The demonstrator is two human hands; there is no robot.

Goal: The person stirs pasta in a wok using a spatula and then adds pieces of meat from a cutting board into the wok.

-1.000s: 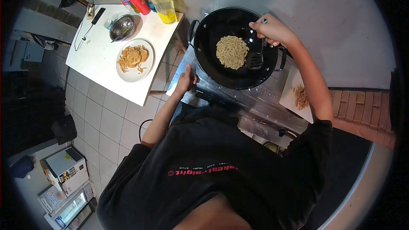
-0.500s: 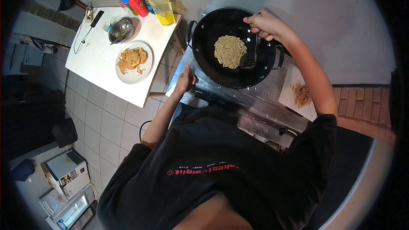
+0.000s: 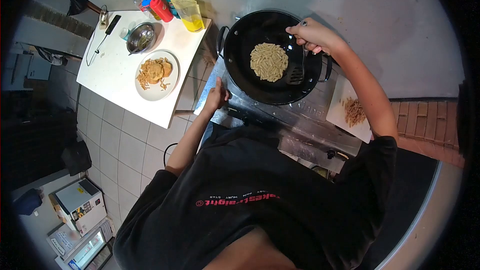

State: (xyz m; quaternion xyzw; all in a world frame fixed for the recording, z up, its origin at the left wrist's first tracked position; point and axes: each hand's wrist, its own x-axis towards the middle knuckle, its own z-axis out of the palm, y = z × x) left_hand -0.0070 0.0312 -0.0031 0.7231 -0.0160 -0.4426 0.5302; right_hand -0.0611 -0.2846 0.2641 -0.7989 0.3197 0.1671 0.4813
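Note:
A black wok [image 3: 250, 85] with two handles sits on the metal stove [image 3: 280, 115]. Pale, short pieces of food [image 3: 269, 62] lie in a round heap at its middle. Over the wok's right side, my right hand [image 3: 312, 35] is closed around the handle of a slotted spatula [image 3: 295, 75], whose head rests in the wok just right of the heap. My left hand [image 3: 217, 98] lies at the stove's left edge, below the wok's left handle, with thumb or finger stretched out and nothing in it.
On the white table [image 3: 120, 82] at left are a plate of food [image 3: 170, 87], a metal bowl [image 3: 140, 38], a red bottle [image 3: 161, 9] and a yellow bag [image 3: 187, 12]. Right of the stove, brown pieces [image 3: 354, 112] lie on a white board [image 3: 337, 95].
The spatula head has moved slightly right, away from the food heap, and turned so its slots show. My left hand has hardly moved.

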